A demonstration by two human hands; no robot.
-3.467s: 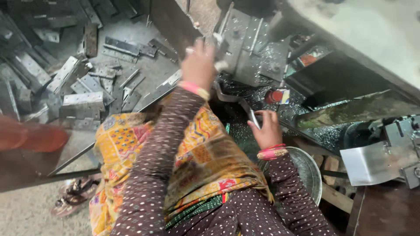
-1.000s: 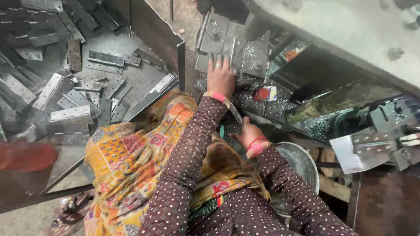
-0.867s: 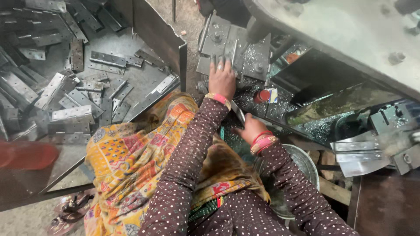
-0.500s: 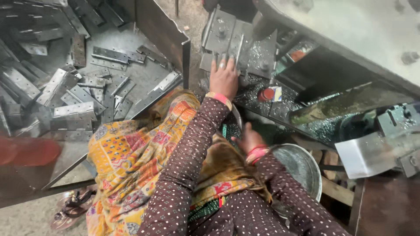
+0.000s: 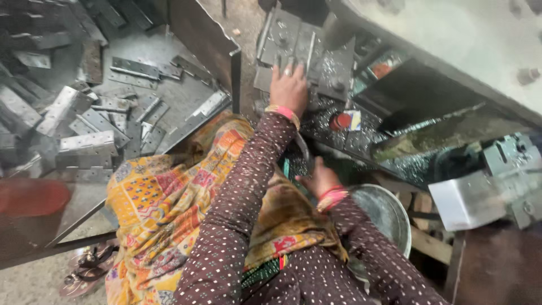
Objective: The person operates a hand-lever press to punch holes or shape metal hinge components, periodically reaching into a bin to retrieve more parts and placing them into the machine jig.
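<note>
My left hand reaches forward and rests with fingers spread on the grey metal plates of the press die at the top centre. My right hand is lower, beside my lap, curled around a thin dark metal lever or strip that rises toward the machine; the grip is partly hidden. Both arms wear dark dotted sleeves and pink bangles. Shiny metal shavings cover the machine bed between the two hands.
A large steel bin on the left holds several punched metal plates. A round metal bowl sits at my right. A grey machine part juts in from the right edge. Sandals lie on the floor below left.
My left hand stayed on the die plates throughout the last second. My right hand dropped lower and closer to my lap. The view shifted slightly.
</note>
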